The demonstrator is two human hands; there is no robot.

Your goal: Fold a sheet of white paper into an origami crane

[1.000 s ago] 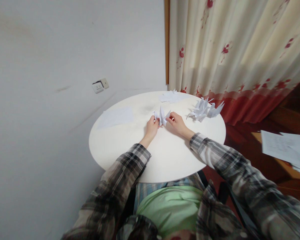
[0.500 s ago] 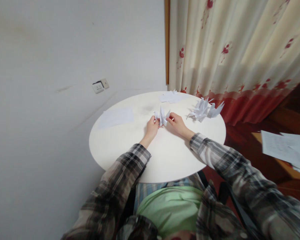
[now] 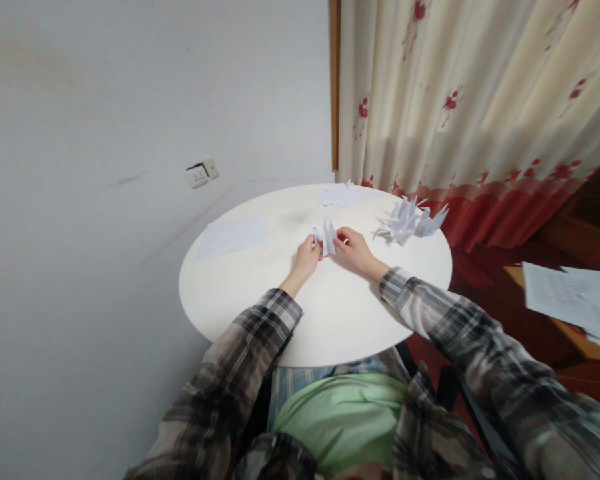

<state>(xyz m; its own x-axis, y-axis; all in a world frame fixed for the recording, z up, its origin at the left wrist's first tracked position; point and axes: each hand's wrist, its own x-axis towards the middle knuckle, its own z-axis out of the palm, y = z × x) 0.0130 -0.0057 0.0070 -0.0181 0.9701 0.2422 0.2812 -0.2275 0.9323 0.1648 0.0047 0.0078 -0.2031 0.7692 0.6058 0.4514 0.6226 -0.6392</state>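
Observation:
A white folded paper crane (image 3: 329,237) stands up between my two hands, just above the middle of the round white table (image 3: 330,320). My left hand (image 3: 307,257) pinches its lower left side, thumb and fingers closed on the paper. On the other side, my right hand (image 3: 354,247) has its thumb and forefinger closed at the crane's right edge. Part of the crane's base is hidden by my fingers. To the right of my right hand lies a cluster of folded white paper cranes (image 3: 403,220).
White paper sheets (image 3: 235,235) lie at the table's left, and smaller paper pieces (image 3: 343,195) at its far edge. A wall with a socket (image 3: 197,176) borders the left. A curtain (image 3: 455,100) hangs behind. Printed papers (image 3: 570,293) rest on wooden furniture at right.
The crane has turned and shifted slightly right, its right wing now folded in closer to the middle. My left hand moved a little right; my right hand stays nearly in place.

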